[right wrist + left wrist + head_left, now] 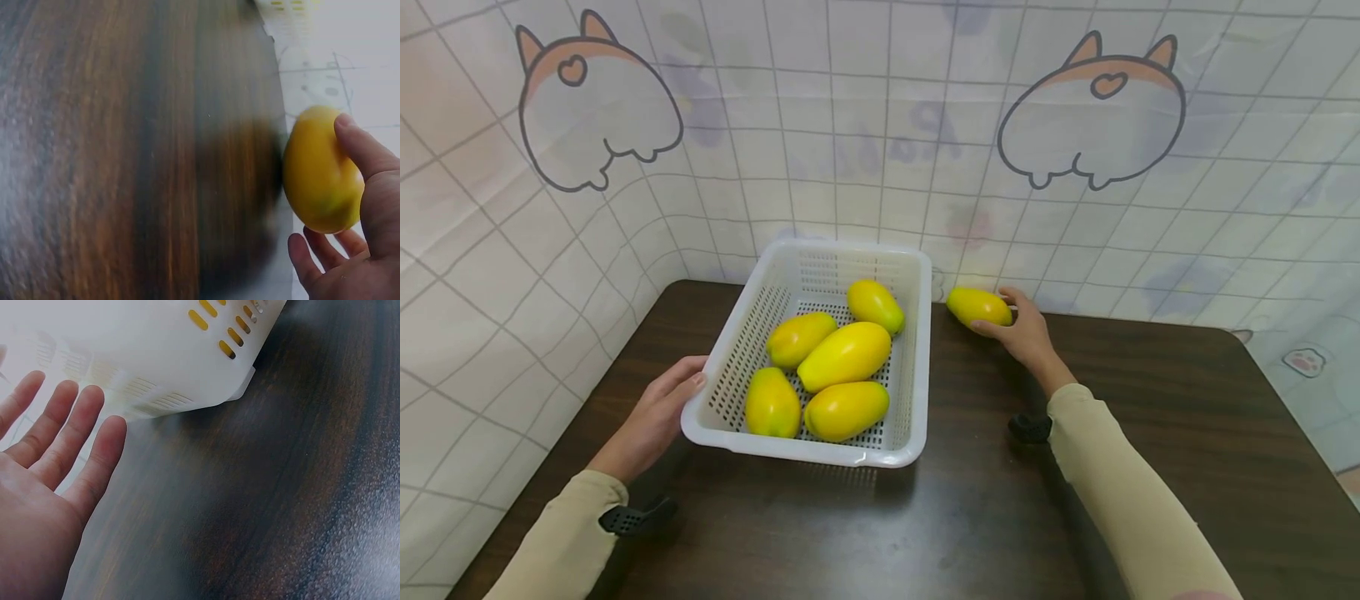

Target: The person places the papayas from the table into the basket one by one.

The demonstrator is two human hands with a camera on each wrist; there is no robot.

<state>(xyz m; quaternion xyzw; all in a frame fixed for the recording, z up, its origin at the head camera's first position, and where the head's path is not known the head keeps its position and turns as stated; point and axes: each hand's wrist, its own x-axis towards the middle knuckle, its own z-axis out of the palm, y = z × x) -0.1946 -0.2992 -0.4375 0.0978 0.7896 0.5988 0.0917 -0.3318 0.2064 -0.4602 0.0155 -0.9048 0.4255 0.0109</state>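
Observation:
My right hand (1022, 333) grips a yellow mango (976, 307) near the table's back edge, to the right of a white basket (921, 350). In the right wrist view the thumb (362, 147) presses one side of this mango (315, 169), and the other fingers reach behind its lower end. Whether it touches the table I cannot tell. Several yellow mangoes (846, 354) with greenish tips lie inside the basket. My left hand (658, 412) is at the basket's left side, thumb by the rim. Its fingers (81, 434) extend fairly straight beside the wall in the left wrist view.
The dark wooden table (865, 542) bears the slotted plastic basket left of centre. Behind and to the left hangs a white grid-patterned cloth (880, 125) with cartoon animals, close to the table's back edge. Dark straps (1030, 428) are at both wrists.

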